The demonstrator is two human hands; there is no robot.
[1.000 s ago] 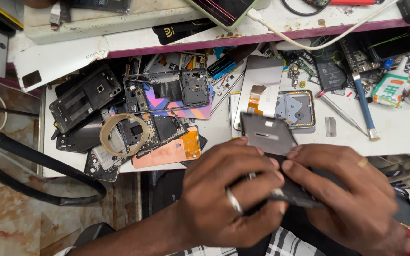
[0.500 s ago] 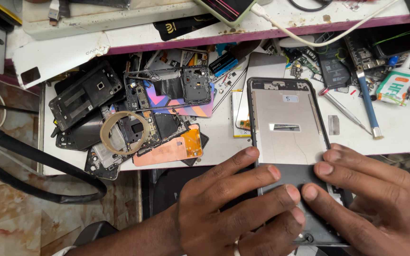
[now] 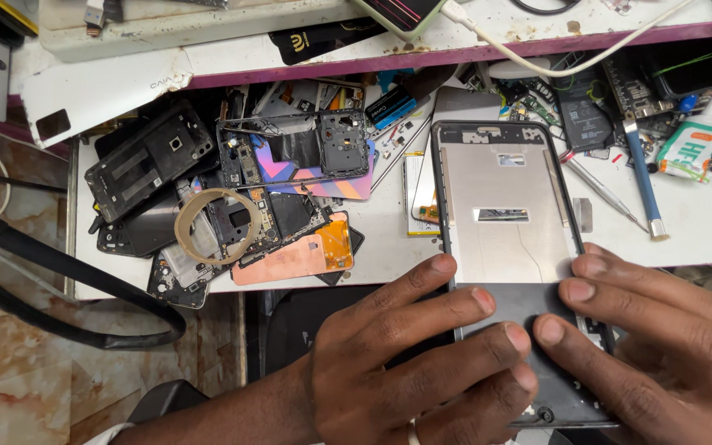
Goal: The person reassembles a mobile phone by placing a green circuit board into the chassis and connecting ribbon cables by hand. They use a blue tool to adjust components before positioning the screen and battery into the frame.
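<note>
Two hands on one phone frame

Two hands hold a phone frame (image 3: 508, 247) over the near edge of the counter (image 3: 702, 239); the left hand (image 3: 405, 363) lies on its lower left part with fingers spread flat across the dark lower area; the right hand (image 3: 653, 346) lies on its lower right part, fingers pointing inward; both press on the frame, fingertips nearly meeting in the middle. The frame's long axis runs away from the person, its top end reaching far onto the counter, its bottom end under the palms; both hands are about equally near. Left of it lies a pile of phone parts (image 3: 232, 206) with a tape ring (image 3: 217, 226); a blue tool (image 3: 641, 177) and a glue bottle (image 3: 692, 142) lie to the right.
</note>
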